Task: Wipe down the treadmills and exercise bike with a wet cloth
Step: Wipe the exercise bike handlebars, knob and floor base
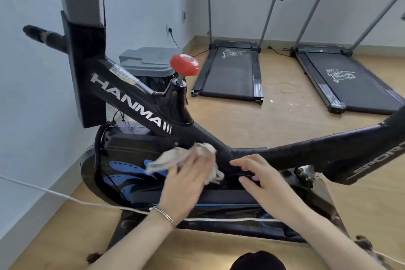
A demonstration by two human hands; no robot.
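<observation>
While the person is crouching beside a black exercise bike (pixel 131 94), the left hand (pixel 186 182) is pressing a crumpled pale cloth (pixel 186 158) against the frame. The cloth is sitting where the slanted main tube is meeting the flywheel cover (pixel 122 171). The left fingers are lying flat and close together over the cloth. The picture is blurring there, so it is not showing whether the thumb is hooking the fabric. The right hand (pixel 263 180) is resting just beside it on the lower frame, holding nothing, with its fingers spread and slightly bent.

The step in hand is looking like the wiping of the bike's middle frame. The next move is probably calling for a stroke along the tube toward the red knob (pixel 184 64) or down over the flywheel cover, with steady pressure.

The bike's long axis is running left to right across the view. Its handlebar post is standing at the left and its rear tube is rising to the right. The bunched cloth is stretching roughly along that same line.

2 treadmills, one (pixel 230 70) and another (pixel 350 81), are standing well apart from the bike by the far wall, with their decks pointing toward the viewer. A grey lidded bin (pixel 146 61) is sitting behind the bike.
</observation>
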